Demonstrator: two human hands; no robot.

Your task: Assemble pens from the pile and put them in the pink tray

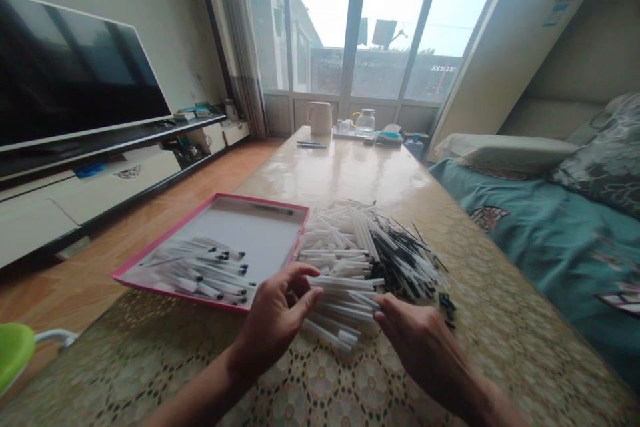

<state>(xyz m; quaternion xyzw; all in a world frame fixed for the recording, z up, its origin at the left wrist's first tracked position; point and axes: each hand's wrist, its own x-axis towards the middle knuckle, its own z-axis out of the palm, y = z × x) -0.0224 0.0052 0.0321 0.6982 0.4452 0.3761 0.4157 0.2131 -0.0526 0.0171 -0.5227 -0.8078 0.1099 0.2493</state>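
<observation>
White pen barrels (pixel 335 310) lie in a loose pile on the patterned table, in front of me. My right hand (pixel 417 330) pinches the end of one pale barrel (pixel 363 300) at the pile's right side. To the left, my left hand (pixel 280 303) hovers by the barrels' other ends, thumb and forefinger apart with nothing seen between them. Behind the hands is a heap of thin dark-tipped refills (pixel 405 253), next to more white barrels (pixel 335 233). Small black caps (pixel 447 307) sit right of the refills. A pink-rimmed tray (pixel 260 199) holds several pens with black ends (pixel 215 273).
At the table's far end stand a beige kettle (pixel 321 119), a glass jug (pixel 366 122) and a tissue pack (pixel 390 137). A sofa (pixel 540 213) runs along the right. A green stool (pixel 15 350) is at the left edge, below the television (pixel 75 73).
</observation>
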